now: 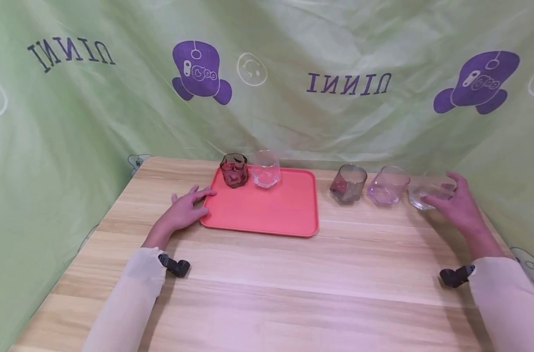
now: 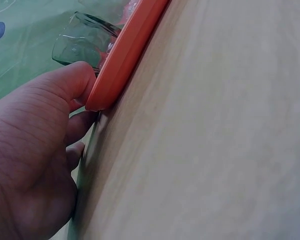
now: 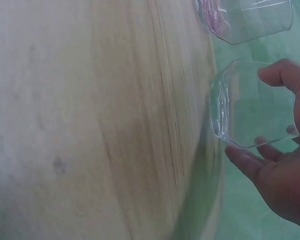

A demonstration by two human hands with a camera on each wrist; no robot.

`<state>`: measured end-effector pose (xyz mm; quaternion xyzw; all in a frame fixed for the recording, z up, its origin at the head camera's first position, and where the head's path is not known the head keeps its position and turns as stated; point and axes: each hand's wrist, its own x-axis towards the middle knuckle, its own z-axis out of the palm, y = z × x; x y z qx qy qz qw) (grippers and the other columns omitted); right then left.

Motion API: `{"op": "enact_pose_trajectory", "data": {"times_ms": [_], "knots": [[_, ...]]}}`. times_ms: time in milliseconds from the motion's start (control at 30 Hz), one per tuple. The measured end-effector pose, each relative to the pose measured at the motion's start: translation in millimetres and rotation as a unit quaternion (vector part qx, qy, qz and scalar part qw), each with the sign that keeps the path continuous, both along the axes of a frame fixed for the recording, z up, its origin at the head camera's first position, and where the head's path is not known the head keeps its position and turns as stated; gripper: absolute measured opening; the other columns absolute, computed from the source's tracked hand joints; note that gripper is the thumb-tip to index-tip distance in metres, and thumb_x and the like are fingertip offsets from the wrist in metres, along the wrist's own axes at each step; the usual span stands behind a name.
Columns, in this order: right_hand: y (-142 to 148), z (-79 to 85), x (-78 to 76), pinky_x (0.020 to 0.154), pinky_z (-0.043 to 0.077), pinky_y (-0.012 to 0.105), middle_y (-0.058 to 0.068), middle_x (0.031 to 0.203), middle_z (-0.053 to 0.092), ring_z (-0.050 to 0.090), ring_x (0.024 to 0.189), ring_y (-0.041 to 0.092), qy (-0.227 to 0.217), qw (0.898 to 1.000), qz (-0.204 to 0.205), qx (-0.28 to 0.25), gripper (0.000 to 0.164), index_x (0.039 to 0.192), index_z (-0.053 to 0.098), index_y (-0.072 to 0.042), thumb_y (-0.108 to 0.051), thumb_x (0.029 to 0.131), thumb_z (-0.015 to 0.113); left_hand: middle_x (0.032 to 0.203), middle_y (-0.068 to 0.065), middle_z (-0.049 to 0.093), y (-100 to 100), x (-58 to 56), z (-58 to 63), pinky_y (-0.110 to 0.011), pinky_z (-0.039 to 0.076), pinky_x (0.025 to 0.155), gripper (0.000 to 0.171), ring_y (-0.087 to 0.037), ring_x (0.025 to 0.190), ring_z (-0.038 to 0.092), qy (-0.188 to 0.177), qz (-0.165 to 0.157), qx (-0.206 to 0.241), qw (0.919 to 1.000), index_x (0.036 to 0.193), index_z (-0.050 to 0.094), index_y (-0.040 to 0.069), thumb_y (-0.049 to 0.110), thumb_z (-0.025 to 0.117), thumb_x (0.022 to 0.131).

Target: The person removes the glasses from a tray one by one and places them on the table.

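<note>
My left hand (image 1: 185, 211) rests at the left rim of a red tray (image 1: 258, 212), with the index finger extended onto it and the thumb at the edge. On the tray's back part stand a dark smoky glass (image 1: 234, 171) and a clear glass (image 1: 267, 171). At the far right my right hand (image 1: 460, 203) holds another clear glass (image 3: 255, 105), thumb on one side and fingers on the other, its base close over the wooden table. To its left stand a pinkish glass (image 1: 387, 187) and a grey-tinted glass (image 1: 348, 185).
The wooden table (image 1: 249, 283) stretches from the tray toward me. Behind it hangs a green cloth (image 1: 284, 122) with purple print, close to the back edge. Each sleeve cuff has a small black wrist camera (image 1: 176, 266).
</note>
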<state>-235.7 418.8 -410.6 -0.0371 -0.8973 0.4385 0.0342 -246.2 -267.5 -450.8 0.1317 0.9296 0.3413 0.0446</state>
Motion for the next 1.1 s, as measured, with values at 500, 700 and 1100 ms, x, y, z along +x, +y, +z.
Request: {"op": "enact_pose_trajectory", "data": {"times_ms": [500,700,1100], "knots": [[-44,33.2,7.1,0.121,0.007,0.060,0.027,0.164,0.007,0.007,0.149,0.045,0.174,0.978,-0.068,0.089,0.099,0.163,0.012,-0.004,-0.014,0.088,0.075,0.162,-0.014,0.038,3,-1.0,3.3,-0.071,-0.020,0.110,0.057,-0.039,0.155,0.010,0.004,0.006,-0.005,1.0000,0.149,0.056,0.014,0.018,0.063,0.093],[-89,50.7,10.5,0.117,0.015,0.067,0.032,0.158,0.016,0.017,0.144,0.050,0.196,0.976,-0.018,0.096,0.093,0.162,0.018,-0.005,-0.014,0.089,0.076,0.161,-0.015,0.039,-2,1.7,3.2,-0.072,-0.021,0.109,0.057,-0.040,0.155,0.010,0.006,0.007,0.002,1.0000,0.148,0.057,0.013,0.017,0.065,0.092],[-167,60.7,-0.8,0.109,0.029,0.070,0.029,0.153,0.029,0.029,0.138,0.047,0.231,0.962,0.097,0.108,0.089,0.158,0.032,-0.004,-0.013,0.084,0.082,0.161,-0.014,0.039,3,2.3,0.8,-0.071,-0.021,0.109,0.056,-0.039,0.155,0.010,0.002,0.005,0.008,1.0000,0.148,0.057,0.013,0.017,0.065,0.092]]}}
